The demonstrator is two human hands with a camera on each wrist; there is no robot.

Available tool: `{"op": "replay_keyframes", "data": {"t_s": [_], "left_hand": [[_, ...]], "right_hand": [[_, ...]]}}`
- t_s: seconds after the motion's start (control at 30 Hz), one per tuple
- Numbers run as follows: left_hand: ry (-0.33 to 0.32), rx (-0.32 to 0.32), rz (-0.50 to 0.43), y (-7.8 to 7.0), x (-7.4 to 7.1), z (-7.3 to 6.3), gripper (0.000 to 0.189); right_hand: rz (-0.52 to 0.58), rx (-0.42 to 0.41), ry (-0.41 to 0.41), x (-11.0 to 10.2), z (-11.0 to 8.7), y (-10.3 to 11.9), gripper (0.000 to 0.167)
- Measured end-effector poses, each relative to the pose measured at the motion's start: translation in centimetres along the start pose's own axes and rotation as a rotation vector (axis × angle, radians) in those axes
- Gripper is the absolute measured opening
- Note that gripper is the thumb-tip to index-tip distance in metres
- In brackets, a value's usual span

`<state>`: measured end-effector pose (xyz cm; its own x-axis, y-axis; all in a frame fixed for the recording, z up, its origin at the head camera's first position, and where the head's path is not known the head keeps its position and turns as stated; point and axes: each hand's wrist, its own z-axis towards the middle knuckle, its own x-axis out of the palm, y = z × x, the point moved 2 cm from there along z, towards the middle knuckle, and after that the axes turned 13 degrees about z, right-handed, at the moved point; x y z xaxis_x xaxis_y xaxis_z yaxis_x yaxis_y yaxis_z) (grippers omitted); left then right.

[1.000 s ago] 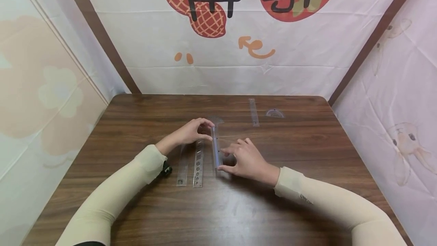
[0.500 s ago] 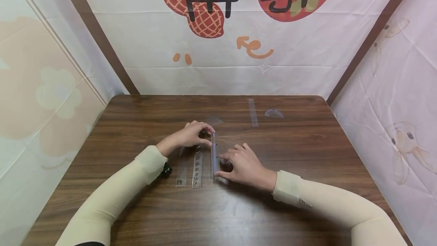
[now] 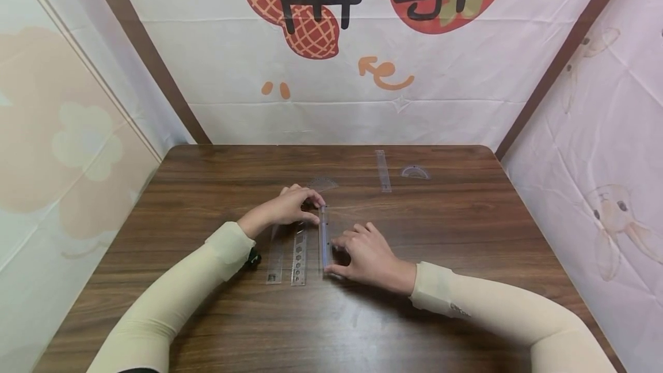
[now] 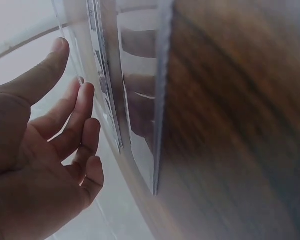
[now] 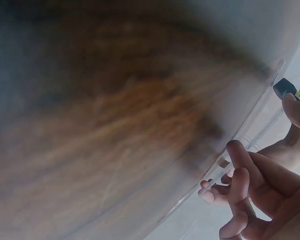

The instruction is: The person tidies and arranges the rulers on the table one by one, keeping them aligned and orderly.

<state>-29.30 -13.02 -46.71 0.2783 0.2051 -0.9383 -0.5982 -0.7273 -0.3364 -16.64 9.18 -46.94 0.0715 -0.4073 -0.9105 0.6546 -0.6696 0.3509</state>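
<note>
A clear ruler with a bluish stripe [image 3: 324, 240] lies lengthwise between the hands. My left hand [image 3: 286, 208] holds its far end with bent fingers and thumb. Near the other end, my right hand [image 3: 369, 255] grips it, thumb at the near corner and index finger along the right edge. Just left lies a clear stencil ruler [image 3: 298, 261] with cut-out shapes, and beside that another clear ruler [image 3: 274, 261]; the left hand covers their far ends. The left wrist view shows the left hand [image 4: 45, 145] beside several ruler edges. Contact is partly hidden in the right wrist view.
Behind the left hand lies a clear protractor [image 3: 323, 183]. Farther back on the wooden table [image 3: 440, 315] are another ruler [image 3: 383, 171] and a second protractor [image 3: 415, 172]. Fabric walls [image 3: 321, 122] stand along the table's back and sides.
Both hands have brought the striped ruler a little toward the table's near side and slightly left, roughly level with the two rulers beside it. The other rulers and protractors stay put.
</note>
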Motion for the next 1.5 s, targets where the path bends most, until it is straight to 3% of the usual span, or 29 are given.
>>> {"op": "replay_keyframes", "data": {"t_s": [1.0, 1.5], "left_hand": [[-0.009, -0.012, 0.170, -0.8, 0.3, 0.0, 0.037], [0.010, -0.043, 0.181, -1.1, 0.3, -0.3, 0.037]], "right_hand": [[-0.171, -0.040, 0.065, 1.0, 0.1, 0.9, 0.062], [-0.214, -0.066, 0.072, 1.3, 0.1, 0.9, 0.059]]}}
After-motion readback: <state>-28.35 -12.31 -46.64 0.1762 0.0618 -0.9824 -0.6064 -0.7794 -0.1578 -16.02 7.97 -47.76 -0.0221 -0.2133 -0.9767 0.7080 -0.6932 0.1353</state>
